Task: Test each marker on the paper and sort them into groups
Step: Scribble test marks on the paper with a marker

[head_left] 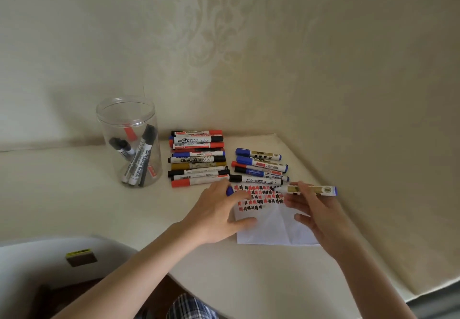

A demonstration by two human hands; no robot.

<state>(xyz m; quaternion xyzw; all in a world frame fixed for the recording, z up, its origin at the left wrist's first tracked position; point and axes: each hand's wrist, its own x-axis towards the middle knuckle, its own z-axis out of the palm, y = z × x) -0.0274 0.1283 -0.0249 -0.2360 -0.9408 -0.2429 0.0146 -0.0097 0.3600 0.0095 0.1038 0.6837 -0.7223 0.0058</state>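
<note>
A white paper [271, 229] with rows of red and black test marks lies on the cream table. My right hand [316, 211] pinches an uncapped blue marker [313, 190], held level just above the paper's far right corner. My left hand [219, 209] rests on the paper's left edge and holds the marker's blue cap [229, 190] in its fingers. A big pile of markers [198, 158] lies behind my left hand. A smaller group of markers [261, 167] lies just beyond the paper. A clear jar [128, 142] at the left holds several more markers.
The table [87, 194] sits in a corner, with wallpapered walls behind and to the right. A white chair back [49, 256] with a small label stands at the lower left, near the table's curved front edge.
</note>
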